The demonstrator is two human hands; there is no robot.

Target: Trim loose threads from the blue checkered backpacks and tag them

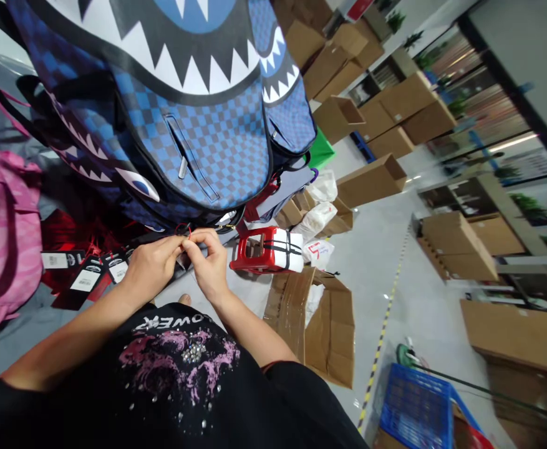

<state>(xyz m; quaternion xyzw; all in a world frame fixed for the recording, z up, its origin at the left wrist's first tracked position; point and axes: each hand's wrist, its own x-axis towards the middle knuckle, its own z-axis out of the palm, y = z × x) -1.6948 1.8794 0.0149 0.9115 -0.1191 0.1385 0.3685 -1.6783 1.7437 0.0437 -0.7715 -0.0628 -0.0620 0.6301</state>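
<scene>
Left hand (150,267) & right hand (211,265) both pinch a thin red cord (183,229) at the bottom edge of the blue shark-mouth backpack (208,137). Risk — cord's tiny, prob. slips the fingertips if the bag shifts.

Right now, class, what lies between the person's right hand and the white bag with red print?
A red stool lies between the right hand and the white bag, in the head view.

Glossy checkered backpack (217,137), cardboard boxes (371,181)
</scene>
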